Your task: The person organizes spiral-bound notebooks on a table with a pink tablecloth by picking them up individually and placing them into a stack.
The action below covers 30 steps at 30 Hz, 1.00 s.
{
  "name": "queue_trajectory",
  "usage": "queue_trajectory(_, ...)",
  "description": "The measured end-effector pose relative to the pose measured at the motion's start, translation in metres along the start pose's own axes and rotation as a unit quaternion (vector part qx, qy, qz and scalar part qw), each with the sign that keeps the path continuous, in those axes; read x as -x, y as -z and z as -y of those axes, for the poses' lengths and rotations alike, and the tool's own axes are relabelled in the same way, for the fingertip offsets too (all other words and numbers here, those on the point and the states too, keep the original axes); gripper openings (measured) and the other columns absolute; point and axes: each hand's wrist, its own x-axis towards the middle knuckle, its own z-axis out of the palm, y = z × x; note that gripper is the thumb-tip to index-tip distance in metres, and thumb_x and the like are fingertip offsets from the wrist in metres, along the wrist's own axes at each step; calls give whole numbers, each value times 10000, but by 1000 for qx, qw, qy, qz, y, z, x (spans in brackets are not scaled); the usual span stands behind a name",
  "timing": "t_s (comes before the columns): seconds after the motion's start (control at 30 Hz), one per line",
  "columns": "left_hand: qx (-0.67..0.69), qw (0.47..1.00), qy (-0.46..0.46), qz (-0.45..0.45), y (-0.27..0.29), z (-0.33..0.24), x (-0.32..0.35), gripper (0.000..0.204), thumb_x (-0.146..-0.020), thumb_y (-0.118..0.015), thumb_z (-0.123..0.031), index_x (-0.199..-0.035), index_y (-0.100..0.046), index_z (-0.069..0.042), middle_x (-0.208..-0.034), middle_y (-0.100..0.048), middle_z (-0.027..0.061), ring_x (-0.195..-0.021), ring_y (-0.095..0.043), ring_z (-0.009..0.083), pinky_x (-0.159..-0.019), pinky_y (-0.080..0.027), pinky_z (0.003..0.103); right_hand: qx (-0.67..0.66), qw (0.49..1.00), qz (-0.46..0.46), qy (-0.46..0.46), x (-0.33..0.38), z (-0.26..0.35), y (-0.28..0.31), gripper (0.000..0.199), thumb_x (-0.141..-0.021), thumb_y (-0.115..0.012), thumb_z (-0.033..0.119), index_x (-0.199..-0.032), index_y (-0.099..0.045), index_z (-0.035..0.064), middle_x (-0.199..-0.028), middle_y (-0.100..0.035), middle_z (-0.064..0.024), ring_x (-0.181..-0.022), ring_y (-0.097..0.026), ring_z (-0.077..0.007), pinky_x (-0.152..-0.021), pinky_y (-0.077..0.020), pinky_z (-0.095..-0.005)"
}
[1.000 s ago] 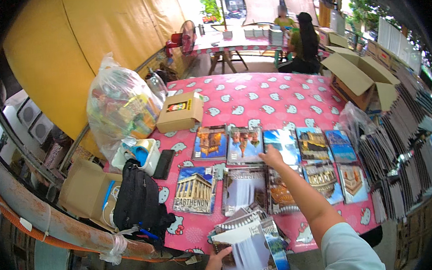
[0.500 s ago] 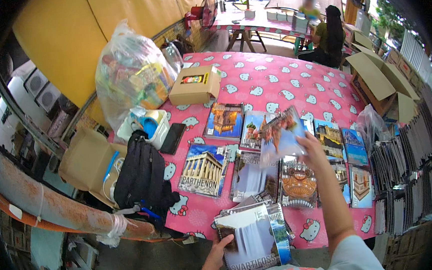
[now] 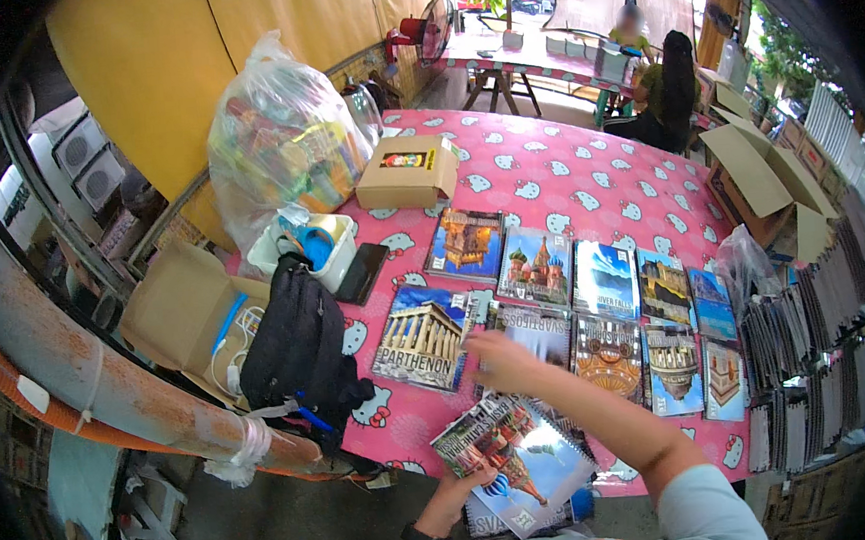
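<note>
The left hand (image 3: 455,491) is clamped on the lower edge of a stack of spiral notebooks (image 3: 514,462), which is held tilted just below the near edge of the pink surface (image 3: 587,184). The right hand (image 3: 504,362) reaches forward over the rows of picture notebooks, its fingers touching a notebook with a dark cover (image 3: 535,329); it is blurred, so I cannot tell if the fingers grip it. Just left of this hand lies a notebook with a column temple (image 3: 422,338), and further left a black bag (image 3: 298,355).
</note>
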Motion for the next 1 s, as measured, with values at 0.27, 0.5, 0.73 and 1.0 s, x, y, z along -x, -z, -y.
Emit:
queue_trajectory(0.27,-57,997,43,29,17,-4,4,430,-713,-703,-87,-1100,-524,-30,-951,-618,57,-834,-600,152,-773,-463,296,287,938,183,62,-95,49,-113,610,-776,-568,323,-1224,-383,-47,-1113,-505,-241,-1068,-483,-383,-825,-449,-448)
queue_trajectory(0.5,1,999,0,41,32,17,-5,423,-791,-635,-184,-1169,-487,-66,-1091,-562,37,-1015,-512,145,-889,-390,316,105,987,87,85,-82,28,-16,216,-759,-497,79,-945,-601,46,-727,-610,-164,-679,-607,-327,-607,-486,-404)
queue_trajectory(0.73,346,905,-3,246,41,-12,5,758,-831,-259,-631,-1337,-268,-66,-1362,-327,118,-1219,-369,278,-1027,-269,435,-94,957,250,114,1,61,130,349,-781,-577,214,-1110,-571,96,-967,-595,-174,-894,-575,-314,-788,-447,-386)
queue_trajectory(1.0,151,986,64,40,14,9,7,484,-759,-593,-92,-1208,-436,3,-1100,-564,101,-952,-571,206,-824,-468,330,226,966,-15,-127,-119,-104,-9,588,-808,-556,321,-1284,-349,46,-1320,-394,-125,-1217,-368,-303,-929,-363,-450)
